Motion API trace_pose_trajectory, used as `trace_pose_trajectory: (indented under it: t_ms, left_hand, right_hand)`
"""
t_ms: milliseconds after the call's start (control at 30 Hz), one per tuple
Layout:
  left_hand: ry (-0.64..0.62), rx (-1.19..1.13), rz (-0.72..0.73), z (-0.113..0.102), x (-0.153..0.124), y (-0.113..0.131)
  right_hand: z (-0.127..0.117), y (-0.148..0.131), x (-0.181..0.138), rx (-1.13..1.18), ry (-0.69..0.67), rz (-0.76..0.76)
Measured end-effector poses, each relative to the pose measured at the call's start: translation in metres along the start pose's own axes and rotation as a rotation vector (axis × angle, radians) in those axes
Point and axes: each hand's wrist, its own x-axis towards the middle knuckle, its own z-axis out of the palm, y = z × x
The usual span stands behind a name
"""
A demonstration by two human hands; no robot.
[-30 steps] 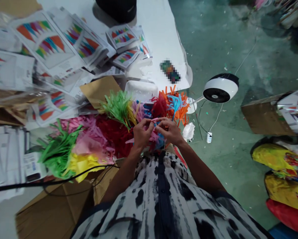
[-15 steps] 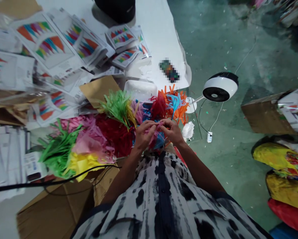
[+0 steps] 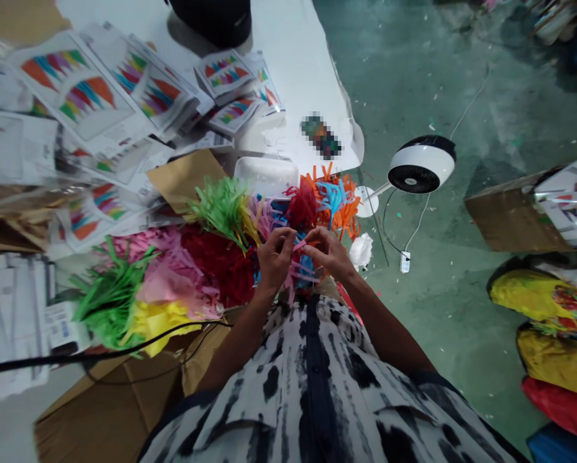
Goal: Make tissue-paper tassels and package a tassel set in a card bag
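Observation:
Between my hands is a pink tissue paper tassel (image 3: pixel 300 245), its strips hanging down toward my waist. My left hand (image 3: pixel 275 252) pinches one side of its twisted top, and the fingers of my right hand (image 3: pixel 327 249) are closed on the other side. Just beyond them lie red tassels (image 3: pixel 302 204), an orange tassel (image 3: pixel 348 217), a light blue one (image 3: pixel 335 196) and a lilac one (image 3: pixel 267 215). A light green tassel (image 3: pixel 222 206) lies to the left of my hands. Blue strips show partly behind my fingers.
Dark red fringe (image 3: pixel 215 257), green fringe (image 3: pixel 114 292) and yellow paper (image 3: pixel 165 318) lie to the left. Printed packets (image 3: pixel 88 87) cover the table's left side. A white fan (image 3: pixel 421 166) stands on the floor at right. A black cable (image 3: pixel 124 349) crosses above a cardboard box (image 3: pixel 109 411).
My fingers have shifted slightly on the pink tassel, and its strips now hang lower and more visibly. The whole view has moved a little.

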Motion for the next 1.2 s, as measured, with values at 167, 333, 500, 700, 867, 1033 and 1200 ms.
trace_pose_trajectory:
  t_ms: [167, 333, 500, 700, 867, 1033, 1200]
  left_hand:
    - [-0.067, 0.240, 0.206, -0.002, -0.002, -0.007]
    - [-0.188, 0.118, 0.095, 0.002, -0.008, -0.009]
    - [-0.348, 0.203, 0.040, -0.004, -0.021, -0.028]
    - [-0.448, 0.509, -0.071, -0.042, -0.030, -0.054]
    - [-0.063, 0.971, -0.267, -0.073, -0.013, -0.053]
    - [-0.160, 1.203, -0.440, -0.071, -0.002, -0.052]
    - [-0.124, 1.151, -0.448, -0.072, -0.010, -0.024]
  right_hand:
    - [0.003, 0.005, 0.005, 0.016, 0.029, 0.031]
    - [0.001, 0.003, 0.006, 0.136, 0.148, 0.043]
    - [-0.018, -0.007, 0.004, 0.192, 0.177, 0.015]
    - [-0.047, -0.011, 0.009, 0.173, 0.300, -0.004]
    - [-0.040, -0.005, 0.013, 0.021, 0.260, 0.022]
    - [-0.020, 0.004, 0.015, -0.003, 0.170, 0.018]
    - [-0.011, 0.002, 0.015, -0.255, 0.076, -0.114]
